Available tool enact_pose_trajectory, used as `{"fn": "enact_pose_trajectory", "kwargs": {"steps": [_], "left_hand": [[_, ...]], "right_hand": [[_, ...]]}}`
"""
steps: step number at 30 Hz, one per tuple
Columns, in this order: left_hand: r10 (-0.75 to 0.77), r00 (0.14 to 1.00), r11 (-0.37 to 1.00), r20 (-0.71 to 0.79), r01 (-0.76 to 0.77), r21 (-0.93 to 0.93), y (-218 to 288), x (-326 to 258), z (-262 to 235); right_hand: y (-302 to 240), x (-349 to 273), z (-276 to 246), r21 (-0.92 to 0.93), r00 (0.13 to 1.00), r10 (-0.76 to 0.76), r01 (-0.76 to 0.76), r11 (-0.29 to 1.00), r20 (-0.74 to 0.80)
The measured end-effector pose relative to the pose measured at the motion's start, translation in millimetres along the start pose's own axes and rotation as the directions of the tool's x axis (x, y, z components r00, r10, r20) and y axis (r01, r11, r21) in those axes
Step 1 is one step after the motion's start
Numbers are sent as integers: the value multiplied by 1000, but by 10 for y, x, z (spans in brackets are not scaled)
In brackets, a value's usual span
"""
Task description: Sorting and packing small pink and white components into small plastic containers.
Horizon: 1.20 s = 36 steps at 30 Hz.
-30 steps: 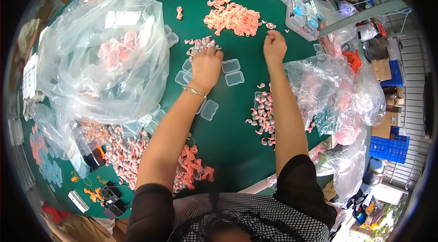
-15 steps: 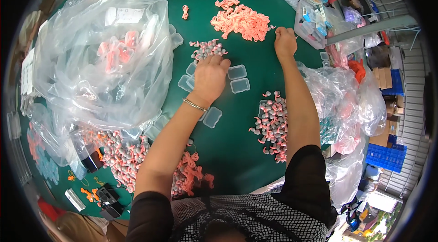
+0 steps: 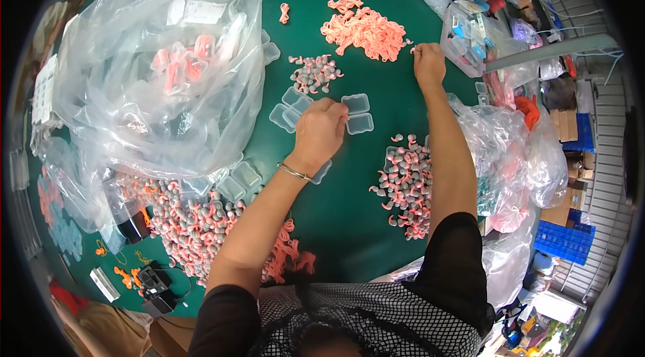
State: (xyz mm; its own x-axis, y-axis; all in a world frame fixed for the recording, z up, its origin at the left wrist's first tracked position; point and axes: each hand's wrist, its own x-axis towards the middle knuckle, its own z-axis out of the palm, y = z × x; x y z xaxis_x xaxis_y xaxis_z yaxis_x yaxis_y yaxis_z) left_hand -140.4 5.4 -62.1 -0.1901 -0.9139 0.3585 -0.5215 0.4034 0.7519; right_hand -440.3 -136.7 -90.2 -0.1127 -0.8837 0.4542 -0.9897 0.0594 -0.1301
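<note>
My left hand (image 3: pixel 321 130) lies palm down, fingers curled, on a cluster of small clear plastic cases (image 3: pixel 358 113) in the middle of the green table (image 3: pixel 349 222). Its fingertips touch one case, and more cases show beside its thumb. A thin bangle circles that wrist. My right hand (image 3: pixel 428 64) is stretched farther out with its fingers pinched shut at the right edge of a pile of pink pieces (image 3: pixel 363 27). Whether anything is between those fingers is hidden. A small heap of grey and pink pieces (image 3: pixel 314 74) lies just beyond my left hand.
A big clear plastic bag (image 3: pixel 154 81) fills the left side. Heaps of grey and pink pieces lie at the near left (image 3: pixel 195 222) and by my right forearm (image 3: pixel 406 185). Clear bags (image 3: pixel 510 148) and a clear box of small items (image 3: pixel 474 34) crowd the right edge.
My left hand has drawn back a little toward me over the clear cases. My right hand stays at the edge of the pink pile. The view has shifted slightly.
</note>
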Motion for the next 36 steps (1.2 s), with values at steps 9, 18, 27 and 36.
{"fn": "enact_pose_trajectory", "kwargs": {"steps": [9, 18, 27, 36], "left_hand": [[5, 1000, 1000, -13, -5, 3, 112, 3, 65], [-14, 1000, 994, 27, 11, 108, 151, -69, 99], [63, 997, 960, 54, -75, 268, 152, -125, 176], [95, 985, 946, 144, -134, 296, 107, -181, 75]], "right_hand": [[81, 154, -57, -2, 948, -301, 303, 953, -107], [-955, -1071, -889, 723, 954, -223, 11, 691, 199], [-1095, -1422, -949, 464, 941, -312, 220, 858, 131], [-848, -653, -524, 532, 995, 95, -82, 842, 3]]}}
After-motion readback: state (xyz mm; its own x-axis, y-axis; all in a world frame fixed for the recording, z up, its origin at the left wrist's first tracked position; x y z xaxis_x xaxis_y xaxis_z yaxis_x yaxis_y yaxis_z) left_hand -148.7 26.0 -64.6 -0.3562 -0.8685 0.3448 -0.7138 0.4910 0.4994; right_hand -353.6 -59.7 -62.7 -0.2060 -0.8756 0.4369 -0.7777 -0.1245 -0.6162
